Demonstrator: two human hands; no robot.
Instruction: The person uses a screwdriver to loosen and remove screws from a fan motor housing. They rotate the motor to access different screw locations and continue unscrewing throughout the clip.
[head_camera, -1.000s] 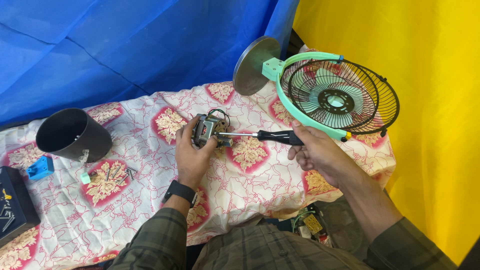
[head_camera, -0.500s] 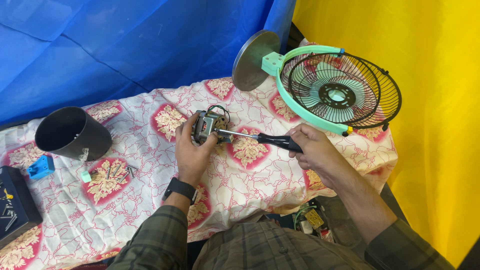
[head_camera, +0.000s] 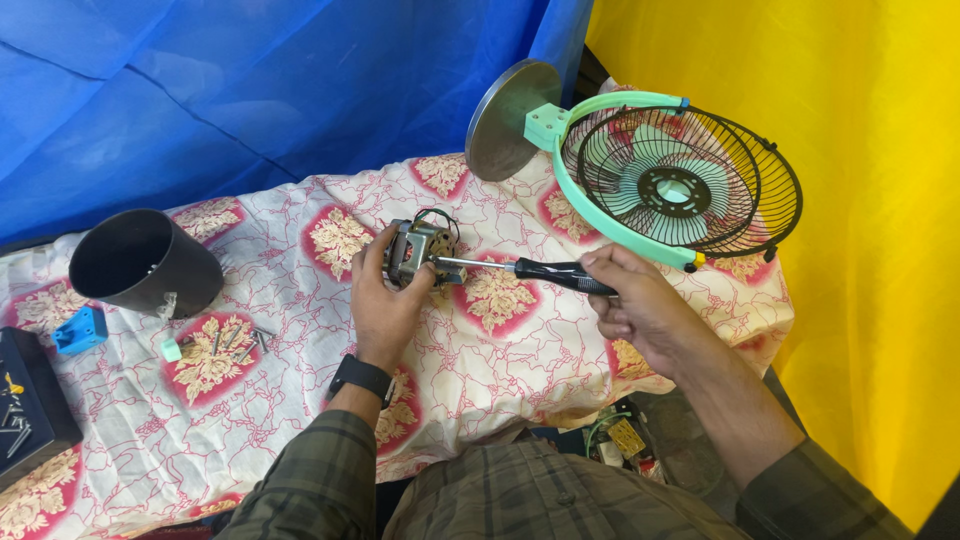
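My left hand (head_camera: 383, 300) grips a small grey electric motor (head_camera: 417, 247) with coloured wires on top, holding it just above a patterned cloth. My right hand (head_camera: 640, 305) is closed on the black handle of a screwdriver (head_camera: 520, 267). Its metal shaft lies level and its tip touches the right side of the motor. A mint-green fan (head_camera: 668, 183) with a black wire cage and a round grey base lies tilted just beyond my right hand.
A black cylindrical housing (head_camera: 145, 262) lies at the left with loose screws (head_camera: 238, 341) and a small mint piece beside it. A blue block (head_camera: 80, 329) and a dark box (head_camera: 30, 405) sit at the far left. The red-and-white cloth (head_camera: 290, 400) covers the table.
The hands, motor and screwdriver stay together in nearly the same pose. The view has shifted slightly, so the fan sits a little higher in the picture.
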